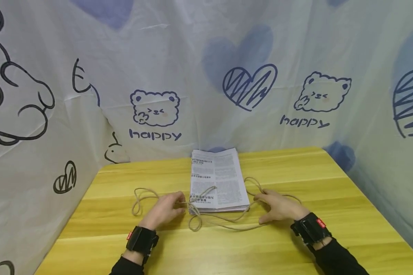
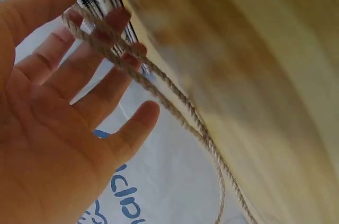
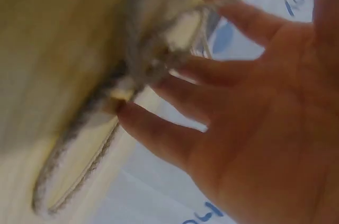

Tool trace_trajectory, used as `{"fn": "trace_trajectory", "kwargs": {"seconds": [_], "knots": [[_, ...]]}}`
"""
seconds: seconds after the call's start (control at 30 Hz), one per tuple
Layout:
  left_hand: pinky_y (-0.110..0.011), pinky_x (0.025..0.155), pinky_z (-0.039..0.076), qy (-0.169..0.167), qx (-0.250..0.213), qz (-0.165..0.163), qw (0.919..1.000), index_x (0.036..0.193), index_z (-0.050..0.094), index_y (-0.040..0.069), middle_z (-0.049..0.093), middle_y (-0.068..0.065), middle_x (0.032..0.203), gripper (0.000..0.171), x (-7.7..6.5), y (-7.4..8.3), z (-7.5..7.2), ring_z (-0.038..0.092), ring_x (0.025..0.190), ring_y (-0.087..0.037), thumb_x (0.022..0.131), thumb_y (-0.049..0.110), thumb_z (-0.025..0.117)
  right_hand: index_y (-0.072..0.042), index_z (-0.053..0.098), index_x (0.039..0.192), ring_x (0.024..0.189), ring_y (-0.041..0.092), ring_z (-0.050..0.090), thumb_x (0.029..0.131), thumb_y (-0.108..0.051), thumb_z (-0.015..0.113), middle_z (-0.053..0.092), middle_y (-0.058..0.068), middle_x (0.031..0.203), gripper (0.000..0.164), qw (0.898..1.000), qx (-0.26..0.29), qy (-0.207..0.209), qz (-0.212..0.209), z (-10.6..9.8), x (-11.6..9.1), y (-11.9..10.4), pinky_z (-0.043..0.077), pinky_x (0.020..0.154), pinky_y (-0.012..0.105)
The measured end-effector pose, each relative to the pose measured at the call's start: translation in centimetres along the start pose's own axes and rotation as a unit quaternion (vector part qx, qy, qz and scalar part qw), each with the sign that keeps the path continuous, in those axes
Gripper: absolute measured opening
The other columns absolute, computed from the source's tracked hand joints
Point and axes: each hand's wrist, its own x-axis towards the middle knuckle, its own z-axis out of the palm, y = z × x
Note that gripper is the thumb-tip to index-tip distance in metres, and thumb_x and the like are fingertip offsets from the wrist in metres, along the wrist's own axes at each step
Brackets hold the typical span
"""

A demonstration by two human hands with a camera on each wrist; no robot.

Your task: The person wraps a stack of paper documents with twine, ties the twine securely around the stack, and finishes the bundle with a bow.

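Note:
A stack of folded newspapers (image 1: pixel 223 179) lies on the yellow wood-grain table. Thin braided rope (image 1: pixel 241 230) runs in loose loops over and in front of its near edge, one end resting on the top sheet. At the stack's left side is my left hand (image 1: pixel 166 209), its fingers loosely spread; in the left wrist view two strands of rope (image 2: pixel 143 82) cross by the fingers without being gripped. My right hand (image 1: pixel 280 207) lies right of the stack, fingers extended. The right wrist view is blurred, with rope (image 3: pixel 50 176) at or against the fingertips.
The table (image 1: pixel 330 179) extends on both sides of the stack. A white cloth (image 1: pixel 199 57) printed with hearts and bears hangs behind and at the sides. More rope loops (image 1: pixel 136 206) lie left of the left hand. Each wrist wears a black strapped device (image 1: pixel 142 240).

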Motion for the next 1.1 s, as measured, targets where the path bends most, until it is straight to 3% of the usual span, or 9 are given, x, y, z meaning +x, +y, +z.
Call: {"fn": "trace_trajectory", "kwargs": {"seconds": [0.1,0.2,0.23,0.33,0.57,0.8,0.87,1.0,1.1], "knots": [[-0.037,0.078,0.053,0.0,-0.014,0.012,0.9998,0.095,0.069,0.014,0.07,0.0,0.091,0.005,0.0,-0.4,0.0,0.065,0.086,-0.016,0.091,0.012,0.069,-0.01,0.065,0.121,0.12,0.044,0.051,0.077,-0.029,0.084,0.051,0.027,0.134,0.051,0.999,-0.024,0.03,-0.005,0.6,0.0,-0.3,0.046,0.095,0.056],[-0.029,0.069,0.049,-0.009,-0.024,0.018,0.9995,0.096,0.074,0.015,0.07,0.004,0.088,0.01,0.1,-0.8,-0.4,0.06,0.078,-0.01,0.095,0.018,0.064,-0.015,0.069,0.092,0.091,0.023,0.056,0.08,-0.019,0.081,0.06,0.009,0.103,0.018,0.997,-0.039,0.067,-0.023,0.7,0.0,-0.2,0.048,0.076,0.037],[-0.027,0.069,0.048,-0.013,-0.025,0.019,0.9994,0.098,0.075,0.014,0.07,0.004,0.089,0.013,0.0,-0.9,-0.5,0.059,0.077,-0.009,0.096,0.019,0.063,-0.016,0.068,0.084,0.082,0.018,0.052,0.081,-0.016,0.08,0.058,0.004,0.092,0.013,0.996,-0.038,0.074,-0.028,0.6,0.0,-0.1,0.045,0.069,0.031],[-0.027,0.069,0.048,-0.02,-0.023,0.016,0.9994,0.102,0.076,0.013,0.071,0.003,0.092,0.017,-0.1,-1.1,-1.0,0.06,0.079,-0.009,0.098,0.021,0.061,-0.016,0.063,0.072,0.069,0.01,0.043,0.084,-0.013,0.076,0.051,-0.003,0.076,0.018,0.997,-0.023,0.07,-0.033,0.2,0.0,0.6,0.036,0.061,0.024],[-0.033,0.073,0.051,-0.025,-0.06,-0.011,0.9978,0.108,0.075,0.012,0.073,-0.002,0.102,0.022,-0.7,-1.5,-2.4,0.064,0.086,-0.013,0.099,0.023,0.059,-0.015,0.067,0.076,0.059,0.008,0.039,0.092,-0.014,0.067,0.049,-0.007,0.067,0.016,0.998,0.011,0.057,0.012,-1.3,-0.7,3.5,0.032,0.058,0.026],[-0.03,0.064,0.045,-0.037,-0.118,-0.018,0.9922,0.111,0.074,0.009,0.07,-0.011,0.098,0.027,-1.4,-3.0,-4.0,0.059,0.075,-0.025,0.1,0.027,0.058,-0.006,0.063,0.074,0.052,0.007,0.038,0.099,-0.01,0.056,0.043,-0.003,0.06,0.026,0.997,0.053,0.062,0.014,-3.5,-2.3,7.3,0.035,0.053,0.026],[-0.031,0.063,0.044,-0.044,-0.131,-0.021,0.9902,0.111,0.073,0.007,0.07,-0.013,0.098,0.027,-1.7,-3.5,-4.5,0.057,0.075,-0.027,0.1,0.026,0.058,-0.002,0.066,0.079,0.053,0.008,0.035,0.099,-0.008,0.055,0.044,-0.002,0.062,0.024,0.996,0.05,0.075,0.022,-4.2,-3.0,8.2,0.033,0.055,0.027],[-0.032,0.067,0.045,-0.058,-0.148,-0.037,0.9866,0.11,0.074,0.007,0.07,-0.012,0.102,0.023,-2.3,-4.4,-5.4,0.058,0.079,-0.024,0.098,0.022,0.062,0.006,0.071,0.099,0.057,0.01,0.038,0.099,-0.01,0.055,0.059,0.007,0.073,0.023,0.992,0.038,0.105,0.058,-5.4,-4.3,9.8,0.033,0.057,0.028],[-0.033,0.069,0.047,-0.075,-0.157,-0.04,0.984,0.104,0.076,0.008,0.071,-0.009,0.102,0.019,-2.6,-4.8,-5.8,0.061,0.083,-0.024,0.095,0.02,0.065,0.009,0.069,0.11,0.062,0.014,0.045,0.1,-0.011,0.055,0.067,0.017,0.088,0.026,0.991,0.043,0.1,0.083,-6.2,-5.1,10.6,0.037,0.058,0.03]]}}
